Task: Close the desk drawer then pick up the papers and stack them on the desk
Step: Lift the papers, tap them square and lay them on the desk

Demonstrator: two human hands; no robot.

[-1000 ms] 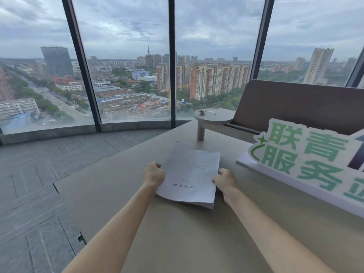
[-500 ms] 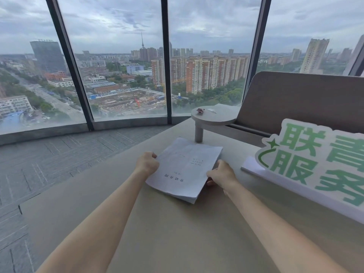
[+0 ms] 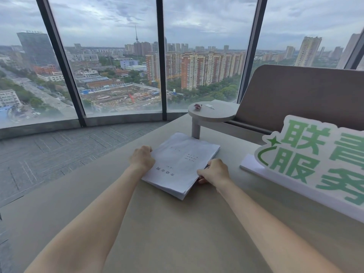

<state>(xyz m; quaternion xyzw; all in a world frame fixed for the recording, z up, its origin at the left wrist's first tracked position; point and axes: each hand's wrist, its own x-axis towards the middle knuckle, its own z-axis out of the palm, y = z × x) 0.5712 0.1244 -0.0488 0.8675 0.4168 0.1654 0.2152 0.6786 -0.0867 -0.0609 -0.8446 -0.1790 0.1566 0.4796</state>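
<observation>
So the stack of papers [image 3: 182,163] is lying flat on the beige tabletop [image 3: 177,233], turned at an angle, with its printed title facing away from the camera. It's gripped at both sides: the left hand [image 3: 142,160] is curled over the left edge, fingers [image 3: 146,149] tucked together against the sheets, and the right hand [image 3: 214,172] is clamped on the right edge near the bottom corner, fingers [image 3: 201,172] bunched, thumb tucked under the pile. Just behind the papers a small round raised shelf [image 3: 211,115] is seen on a post. A white sign with green characters [image 3: 315,158] is propped off to the right, well apart from the stack.
</observation>
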